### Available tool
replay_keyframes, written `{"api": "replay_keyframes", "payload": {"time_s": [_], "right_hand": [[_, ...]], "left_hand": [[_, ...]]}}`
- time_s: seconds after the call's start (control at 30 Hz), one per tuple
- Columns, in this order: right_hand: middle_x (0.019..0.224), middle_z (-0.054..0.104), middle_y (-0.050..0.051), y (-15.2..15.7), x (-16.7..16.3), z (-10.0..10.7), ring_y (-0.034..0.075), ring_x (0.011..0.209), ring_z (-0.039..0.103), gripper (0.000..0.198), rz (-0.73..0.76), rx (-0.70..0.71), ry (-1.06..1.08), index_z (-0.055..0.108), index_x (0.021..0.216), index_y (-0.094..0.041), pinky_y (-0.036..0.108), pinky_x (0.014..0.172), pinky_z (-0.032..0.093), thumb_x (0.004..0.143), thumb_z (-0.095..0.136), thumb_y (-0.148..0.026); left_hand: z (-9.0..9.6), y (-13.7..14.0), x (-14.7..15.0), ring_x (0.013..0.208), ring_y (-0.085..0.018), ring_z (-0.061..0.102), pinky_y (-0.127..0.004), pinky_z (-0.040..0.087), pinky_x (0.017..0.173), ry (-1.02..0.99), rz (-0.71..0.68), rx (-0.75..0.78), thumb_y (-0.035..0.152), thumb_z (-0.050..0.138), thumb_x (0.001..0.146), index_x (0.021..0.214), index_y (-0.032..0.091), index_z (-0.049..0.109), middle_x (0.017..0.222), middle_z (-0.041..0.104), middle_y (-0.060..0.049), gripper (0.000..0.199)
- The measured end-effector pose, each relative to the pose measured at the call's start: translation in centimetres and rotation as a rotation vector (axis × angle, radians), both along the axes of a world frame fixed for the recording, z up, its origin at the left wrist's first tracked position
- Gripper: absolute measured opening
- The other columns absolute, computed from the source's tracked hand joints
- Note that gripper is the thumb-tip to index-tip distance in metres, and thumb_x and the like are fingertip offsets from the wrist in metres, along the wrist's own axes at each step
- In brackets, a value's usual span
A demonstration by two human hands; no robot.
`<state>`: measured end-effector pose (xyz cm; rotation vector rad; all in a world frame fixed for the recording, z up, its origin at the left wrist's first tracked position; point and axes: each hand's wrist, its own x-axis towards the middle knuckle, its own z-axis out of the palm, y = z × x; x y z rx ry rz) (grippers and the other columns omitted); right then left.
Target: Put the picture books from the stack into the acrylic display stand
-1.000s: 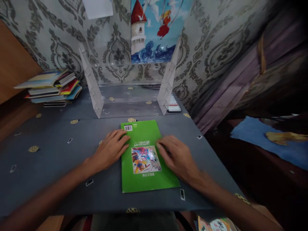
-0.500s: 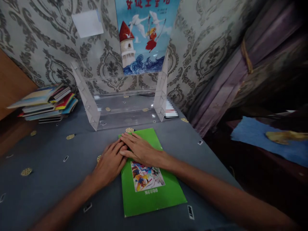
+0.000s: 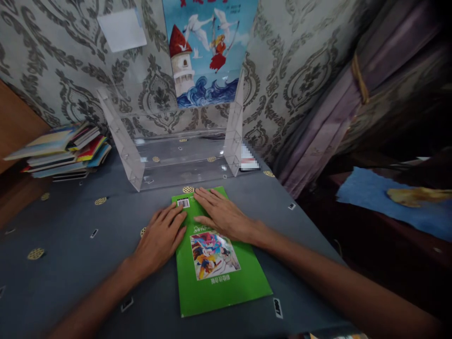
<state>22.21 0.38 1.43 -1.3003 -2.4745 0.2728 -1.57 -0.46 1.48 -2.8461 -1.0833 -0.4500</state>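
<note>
A green book (image 3: 226,287) lies flat and closed on the table, with a barcode at its far left corner and a colourful picture in its middle. My left hand (image 3: 160,235) rests at the book's left edge, its fingers stretched out onto the cover. Across the far right part of the cover lies my right hand (image 3: 224,214), palm down with fingers extended. Neither hand grips anything. Just beyond the book stands a clear acrylic rack (image 3: 176,169) with stepped side panels.
A stack of books (image 3: 70,150) sits at the back left of the patterned grey-blue tabletop (image 3: 81,263). Behind the rack, an illustrated poster (image 3: 208,52) is against the wallpaper. A purple curtain (image 3: 318,122) hangs at right, near a blue cloth (image 3: 367,197).
My right hand has slid to the right, away from my left hand, where the two overlapped before. The barcode and more of the cover now show. The view has shifted slightly.
</note>
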Motion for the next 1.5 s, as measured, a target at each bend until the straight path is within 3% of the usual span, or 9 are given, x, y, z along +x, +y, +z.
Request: {"api": "replay_keyframes", "payload": {"time_s": [0.27,0.47,0.6,0.8,1.0,1.13,1.33,1.5], "right_hand": [[0.159,0.039,0.017,-0.5,3.4,-0.6,0.028,0.15,0.03,0.066,-0.142,-0.032,0.049,0.041,0.151,-0.014,0.055,0.122,0.03,0.102,0.033,-0.058],[0.156,0.046,0.01,0.0,5.4,-1.0,0.023,0.148,0.036,0.057,-0.103,-0.129,0.302,0.045,0.149,-0.021,0.05,0.122,0.03,0.105,0.027,-0.053],[0.152,0.051,0.01,0.7,6.5,-1.1,0.023,0.142,0.046,0.055,-0.06,-0.216,0.446,0.047,0.148,-0.023,0.052,0.12,0.033,0.105,0.028,-0.052],[0.152,0.051,0.009,1.0,6.9,-1.6,0.023,0.141,0.047,0.052,0.018,-0.185,0.464,0.043,0.149,-0.023,0.051,0.119,0.034,0.105,0.031,-0.046],[0.153,0.049,0.015,0.8,6.6,-1.7,0.024,0.142,0.045,0.054,0.022,-0.137,0.398,0.042,0.148,-0.013,0.048,0.118,0.035,0.103,0.035,-0.042],[0.154,0.047,0.014,0.7,6.7,-1.8,0.025,0.143,0.044,0.054,0.023,-0.1,0.367,0.041,0.149,-0.015,0.05,0.117,0.035,0.102,0.04,-0.041],[0.156,0.045,0.013,0.7,6.7,-2.4,0.025,0.147,0.038,0.055,0.026,-0.062,0.326,0.039,0.15,-0.018,0.053,0.119,0.032,0.101,0.041,-0.043],[0.156,0.045,0.014,0.6,6.4,-2.5,0.025,0.148,0.035,0.054,0.018,-0.035,0.287,0.039,0.15,-0.017,0.053,0.12,0.03,0.102,0.039,-0.042]], "left_hand": [[-0.1,0.0,-0.1,0.132,-0.03,0.053,-0.051,0.048,0.103,0.007,-0.007,0.026,0.028,0.038,0.104,0.128,0.016,0.054,0.136,0.062,-0.013,0.031],[1.0,0.5,0.3,0.121,-0.03,0.057,-0.053,0.048,0.101,0.011,-0.028,0.003,0.029,0.043,0.102,0.123,0.017,0.059,0.127,0.065,-0.013,0.028],[1.6,1.8,2.2,0.129,-0.029,0.055,-0.054,0.039,0.112,0.05,-0.093,-0.042,0.031,0.04,0.103,0.128,0.016,0.056,0.138,0.06,-0.015,0.033],[0.8,2.8,6.9,0.148,-0.025,0.036,-0.05,0.027,0.122,0.096,-0.322,-0.168,0.041,0.035,0.105,0.144,0.016,0.045,0.155,0.046,-0.012,0.047],[1.1,0.5,8.4,0.149,-0.024,0.034,-0.051,0.02,0.125,0.128,-0.505,-0.23,0.041,0.029,0.107,0.147,0.016,0.044,0.156,0.044,-0.012,0.049],[1.7,-1.5,7.9,0.152,-0.024,0.028,-0.052,0.021,0.124,0.152,-0.604,-0.27,0.037,0.029,0.108,0.148,0.022,0.044,0.158,0.042,-0.008,0.046],[2.3,-4.5,7.8,0.15,-0.027,0.033,-0.06,0.017,0.122,0.136,-0.714,-0.315,0.036,0.039,0.106,0.142,0.03,0.052,0.158,0.043,-0.007,0.039],[2.5,-5.6,7.7,0.15,-0.028,0.031,-0.061,0.013,0.123,0.16,-0.722,-0.309,0.037,0.043,0.104,0.143,0.029,0.051,0.158,0.043,-0.007,0.04]]}}
